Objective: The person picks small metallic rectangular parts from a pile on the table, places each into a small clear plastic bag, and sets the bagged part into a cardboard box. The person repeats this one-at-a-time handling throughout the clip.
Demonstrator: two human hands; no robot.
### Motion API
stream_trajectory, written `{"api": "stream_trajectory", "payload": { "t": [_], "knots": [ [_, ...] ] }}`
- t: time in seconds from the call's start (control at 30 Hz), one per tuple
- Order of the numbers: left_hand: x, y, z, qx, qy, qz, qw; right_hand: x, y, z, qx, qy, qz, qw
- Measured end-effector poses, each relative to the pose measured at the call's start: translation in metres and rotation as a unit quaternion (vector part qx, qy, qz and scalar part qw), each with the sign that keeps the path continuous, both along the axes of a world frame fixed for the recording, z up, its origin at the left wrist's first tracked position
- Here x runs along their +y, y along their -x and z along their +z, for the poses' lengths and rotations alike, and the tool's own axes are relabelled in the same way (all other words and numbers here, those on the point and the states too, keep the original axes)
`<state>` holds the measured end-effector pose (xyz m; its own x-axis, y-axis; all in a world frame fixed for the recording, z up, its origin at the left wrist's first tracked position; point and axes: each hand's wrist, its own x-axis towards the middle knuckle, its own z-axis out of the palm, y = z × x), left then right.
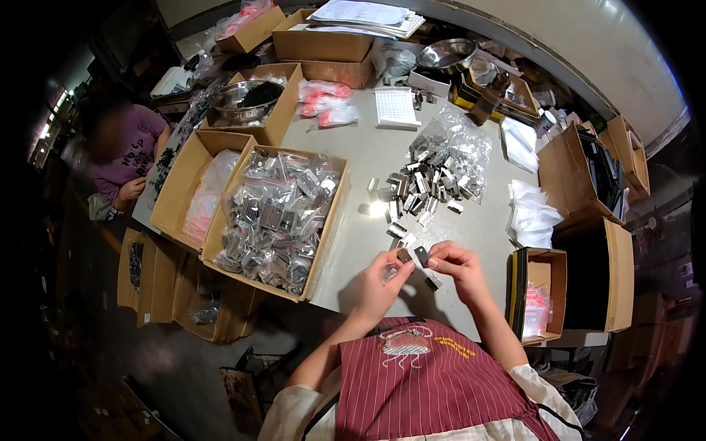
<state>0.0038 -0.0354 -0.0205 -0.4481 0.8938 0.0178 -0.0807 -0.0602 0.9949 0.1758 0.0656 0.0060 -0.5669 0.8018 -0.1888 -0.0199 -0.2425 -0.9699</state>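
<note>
Two small dark parts are held close together above the near edge of the bench (354, 239), with a narrow gap between them. The left hand (377, 285) pinches the brownish part (404, 255) between thumb and forefinger; some clear plastic (388, 273) shows at this palm, but I cannot tell if it is gripped. The right hand (457, 269) has thumb and forefinger closed on the blackish part (421, 256); its other fingers are curled. I judge that the step in hand is close handling of these two parts, and the next move calls for a light, exact pinch and steady alignment. Just below lies another metal piece (433, 281). Farther in, toward the bench's far edge, there is a loose heap of metal clips (421, 189) beside an open clear bag (467, 147). Along the left edge stands a cardboard box (330, 224) with bagged clips (272, 214).
</note>
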Motion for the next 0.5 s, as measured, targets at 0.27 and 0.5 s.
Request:
{"api": "stream_trajectory", "payload": {
  "t": [0.27, 0.5],
  "knots": [
    [0.000, 0.003, -0.004, -0.095, 0.051, -0.033, 0.994, -0.023, 0.023, -0.014, 0.050, 0.005, -0.075, 0.996],
    [0.003, 0.005, 0.002, 0.047, 0.062, 0.003, 0.997, -0.031, 0.028, -0.016, -0.060, -0.281, -0.094, 0.953]
  ]
}}
